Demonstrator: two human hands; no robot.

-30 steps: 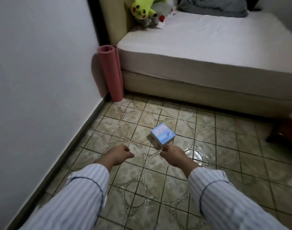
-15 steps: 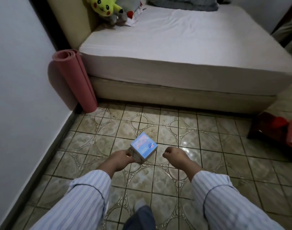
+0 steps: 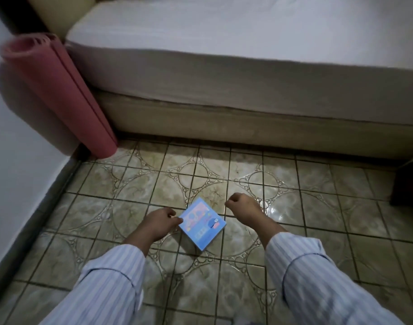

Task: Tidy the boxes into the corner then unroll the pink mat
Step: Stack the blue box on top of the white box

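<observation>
Head view | small light-blue printed cardboard box [image 3: 202, 223] on glossy patterned floor tiles [image 3: 313, 184], between both hands | left hand [image 3: 159, 223] curled, fingertips touching the box's left corner | right hand [image 3: 243, 207] loosely fisted, empty, just right of the box | rolled pink foam mat [image 3: 57, 95] upright in far-left corner beside the bed [image 3: 247, 66]

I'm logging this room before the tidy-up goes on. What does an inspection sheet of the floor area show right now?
Surface: patterned tile floor, glossy, bare apart from one box.
Job's things: blue box on the floor between the hands; pink mat rolled, standing in the corner against the bed.
Clutter: dark item at right edge, cut off.
Hands: left hand touching the box's left corner; right hand loosely closed, apart from the box.
Cables: nothing seen.
Surroundings: white wall at left.
</observation>
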